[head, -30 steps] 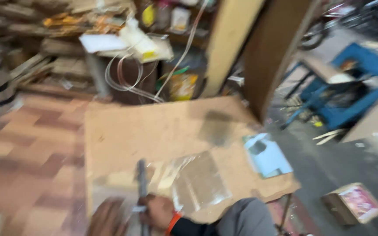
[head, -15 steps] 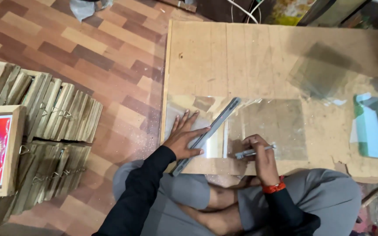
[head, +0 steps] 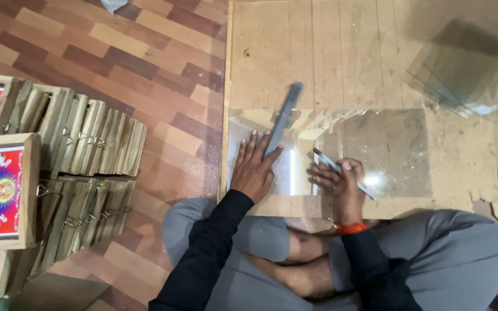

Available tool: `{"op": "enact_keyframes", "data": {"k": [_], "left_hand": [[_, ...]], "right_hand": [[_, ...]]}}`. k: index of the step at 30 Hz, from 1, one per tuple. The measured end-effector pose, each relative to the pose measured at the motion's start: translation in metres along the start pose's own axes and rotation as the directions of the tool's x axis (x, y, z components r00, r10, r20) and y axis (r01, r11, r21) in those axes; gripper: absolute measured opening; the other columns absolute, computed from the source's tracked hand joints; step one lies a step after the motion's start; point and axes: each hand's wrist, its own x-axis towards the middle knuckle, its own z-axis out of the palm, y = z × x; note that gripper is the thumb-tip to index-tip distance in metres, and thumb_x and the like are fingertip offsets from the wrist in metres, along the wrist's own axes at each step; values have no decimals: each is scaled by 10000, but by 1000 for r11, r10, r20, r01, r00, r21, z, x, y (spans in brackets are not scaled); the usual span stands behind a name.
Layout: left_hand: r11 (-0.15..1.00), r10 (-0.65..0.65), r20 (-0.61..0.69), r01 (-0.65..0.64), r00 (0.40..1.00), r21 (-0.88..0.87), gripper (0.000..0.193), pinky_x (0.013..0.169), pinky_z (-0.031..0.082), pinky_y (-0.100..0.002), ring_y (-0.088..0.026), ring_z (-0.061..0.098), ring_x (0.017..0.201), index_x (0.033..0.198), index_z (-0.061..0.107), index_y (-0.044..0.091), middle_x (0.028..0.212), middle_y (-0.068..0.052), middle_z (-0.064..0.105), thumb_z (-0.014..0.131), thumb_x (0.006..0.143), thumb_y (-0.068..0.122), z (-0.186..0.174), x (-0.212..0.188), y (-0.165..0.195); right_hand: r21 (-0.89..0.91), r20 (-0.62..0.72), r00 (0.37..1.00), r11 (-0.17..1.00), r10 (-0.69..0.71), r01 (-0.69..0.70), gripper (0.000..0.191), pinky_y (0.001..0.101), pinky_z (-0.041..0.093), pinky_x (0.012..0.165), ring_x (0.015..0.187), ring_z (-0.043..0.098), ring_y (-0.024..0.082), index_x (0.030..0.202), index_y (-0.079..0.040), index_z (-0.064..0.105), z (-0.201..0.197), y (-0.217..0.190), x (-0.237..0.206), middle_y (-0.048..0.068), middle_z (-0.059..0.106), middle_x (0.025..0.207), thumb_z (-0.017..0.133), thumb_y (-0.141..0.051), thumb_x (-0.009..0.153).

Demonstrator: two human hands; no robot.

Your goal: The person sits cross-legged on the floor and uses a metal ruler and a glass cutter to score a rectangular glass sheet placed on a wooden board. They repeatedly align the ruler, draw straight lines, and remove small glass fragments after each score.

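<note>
Step in hand, by look: scoring glass sheet [head: 387, 152] lying flat on wooden board [head: 329, 63] at 12 o'clock of knees.

Left hand [head: 255, 170]: fingers spread, pressing grey straightedge [head: 282, 120] onto glass.

Right hand [head: 341, 181]: fingers pinching pen-like cutter [head: 332, 167], at 3 o'clock of straightedge, apart.

Next move likely calls for cutter tip against straightedge edge, steady pull.

Framed pictures [head: 1, 184] stacked at 9 o'clock.

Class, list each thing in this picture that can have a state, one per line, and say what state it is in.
Left hand: flat, palm down, pressing the ruler.
Right hand: closed around the cutter.
Ruler: lying tilted across the glass sheet.
Cutter: held slanted, tip on the glass.
Glass sheet: flat on the board, uncut as far as visible.
Board: flat on the floor.
Glass stack: loosely piled, fanned.
Frames: stacked on edge in rows.
</note>
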Motion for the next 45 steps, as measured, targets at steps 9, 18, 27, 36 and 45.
{"op": "enact_keyframes", "data": {"k": [9,18,27,36,45], "left_hand": [[993,-68,-23,65,997,-98,620,1308,87,-573,-434,103,1624,1621,432,201,1730,-247,185,593,1022,198,26,0,19],[986,64,290,-16,955,-165,1197,1261,34,-579,-437,-30,1576,1598,319,193,1704,-202,79,890,628,599,-12,21,-16],[995,34,344,0,938,-98,1294,1258,-29,-580,-396,-77,1570,1610,281,249,1719,-100,73,901,562,687,-7,26,-7],[992,44,341,-1,939,-126,1316,1268,-32,-577,-380,-87,1576,1613,276,248,1724,-89,62,921,543,661,-3,26,-11],[992,35,326,6,945,-124,1303,1272,-33,-559,-377,-68,1577,1601,307,248,1720,-90,89,928,529,651,-5,25,-8]], "right_hand": [[-327,166,970,918,-179,225,389,389,576,1009,1171,693,274,1212,5,535,32,10,-5,182,674,1245,484,-365,1102],[-310,207,970,932,-129,190,359,377,591,1003,1172,699,263,1215,7,515,31,2,1,175,652,1246,486,-328,1092],[-281,233,958,931,-170,234,433,372,569,1025,1191,695,244,1300,14,501,21,5,-6,171,656,1302,427,-371,1118],[-657,166,962,703,-219,273,305,314,577,837,932,755,206,1147,16,721,11,-27,-69,141,773,1009,572,-210,1007],[-826,438,844,232,-311,514,215,404,537,717,759,719,297,939,-57,765,34,-36,-86,121,741,840,718,-209,794]]}}
